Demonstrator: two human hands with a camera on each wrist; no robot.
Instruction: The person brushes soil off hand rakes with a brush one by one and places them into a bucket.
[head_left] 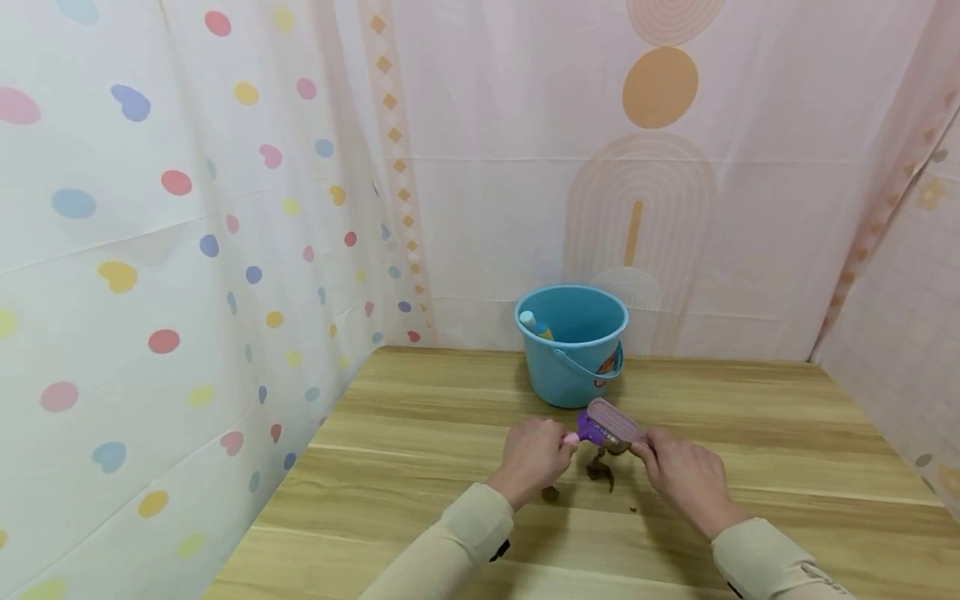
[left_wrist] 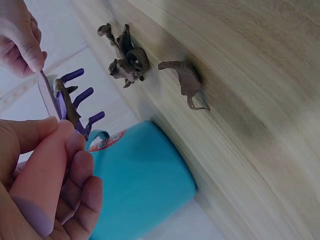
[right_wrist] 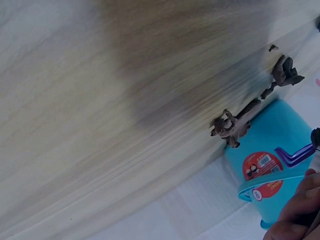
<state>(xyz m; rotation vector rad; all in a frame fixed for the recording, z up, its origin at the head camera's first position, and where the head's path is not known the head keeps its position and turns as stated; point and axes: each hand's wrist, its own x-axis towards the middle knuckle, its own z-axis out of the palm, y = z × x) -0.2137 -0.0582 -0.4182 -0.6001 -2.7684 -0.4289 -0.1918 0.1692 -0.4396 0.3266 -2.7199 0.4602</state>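
Observation:
My left hand grips the pink handle of a small rake with purple tines. Brown matter clings between the tines. The right hand pinches one end of a flat mauve paddle with a rounded, textured face; the left wrist view shows it edge-on. Paddle and rake head overlap above the table, in front of a blue bucket. Below them lie dark brown curled pieces, and a separate curled piece lies nearer the left hand.
The bucket stands towards the table's back, its handle hanging down in front. Inside leans an item with a pale cap. A small brown crumb lies on the wooden table. Patterned curtains enclose the back and sides.

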